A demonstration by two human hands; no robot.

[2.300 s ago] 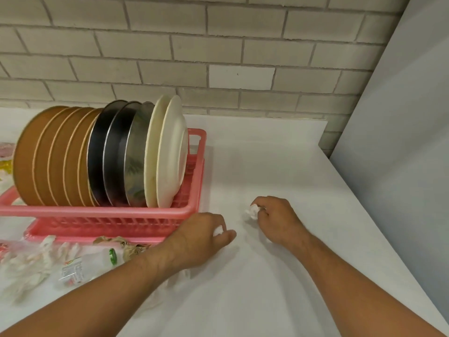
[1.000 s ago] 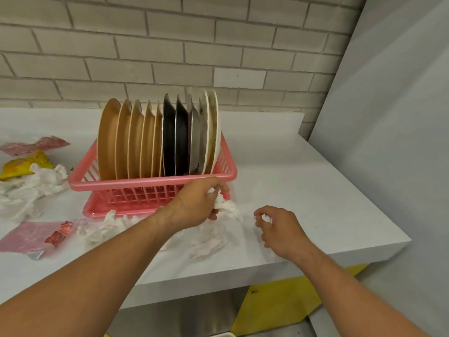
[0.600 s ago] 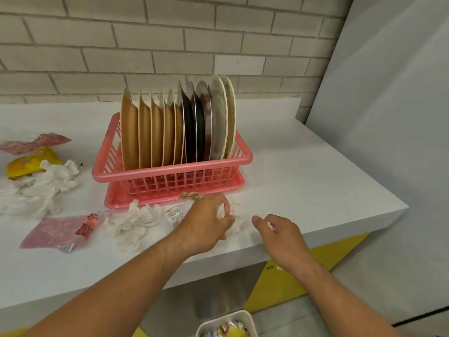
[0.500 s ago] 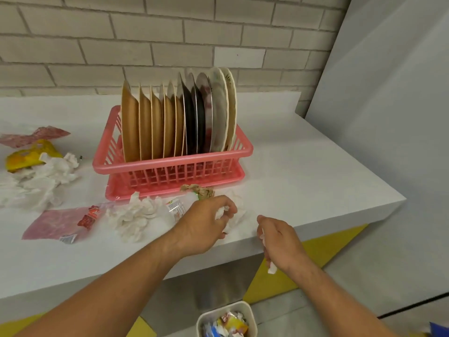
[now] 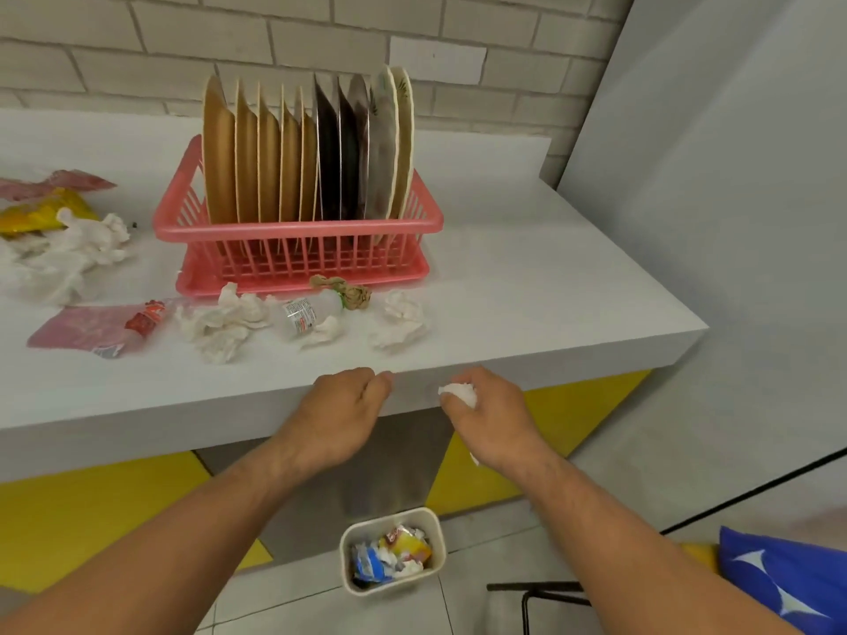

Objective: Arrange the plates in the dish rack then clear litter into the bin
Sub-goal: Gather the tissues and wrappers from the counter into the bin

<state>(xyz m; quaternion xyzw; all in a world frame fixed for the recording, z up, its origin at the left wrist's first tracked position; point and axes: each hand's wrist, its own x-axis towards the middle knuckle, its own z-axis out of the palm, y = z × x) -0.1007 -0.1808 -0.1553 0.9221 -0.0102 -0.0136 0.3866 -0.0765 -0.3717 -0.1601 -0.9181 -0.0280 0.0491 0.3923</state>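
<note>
A pink dish rack [image 5: 298, 229] on the white counter [image 5: 527, 286] holds upright plates: several brown plates [image 5: 247, 153], dark ones [image 5: 334, 148] and cream ones [image 5: 394, 144]. My right hand [image 5: 490, 414] is off the counter's front edge, shut on a crumpled white tissue [image 5: 458, 390]. My left hand [image 5: 343, 412] is beside it with curled fingers, and nothing shows in it. Both hover above a small cream bin [image 5: 389, 586] on the floor, which contains wrappers. On the counter lie tissue wads [image 5: 220, 318] [image 5: 398, 318], a small plastic bottle [image 5: 307, 311] and brown paper [image 5: 341, 288].
More litter lies at the counter's left: a pink wrapper [image 5: 87, 330], a tissue heap [image 5: 68, 254] and a yellow packet [image 5: 32, 213]. A grey wall [image 5: 733, 176] bounds the right side. A blue cloth [image 5: 788, 579] and a black metal frame [image 5: 536, 593] are at the lower right.
Both hands have drawn back from the counter top, past its front edge, to above the bin. My right hand carried its tissue along. The view dropped and the whole bin came into sight.
</note>
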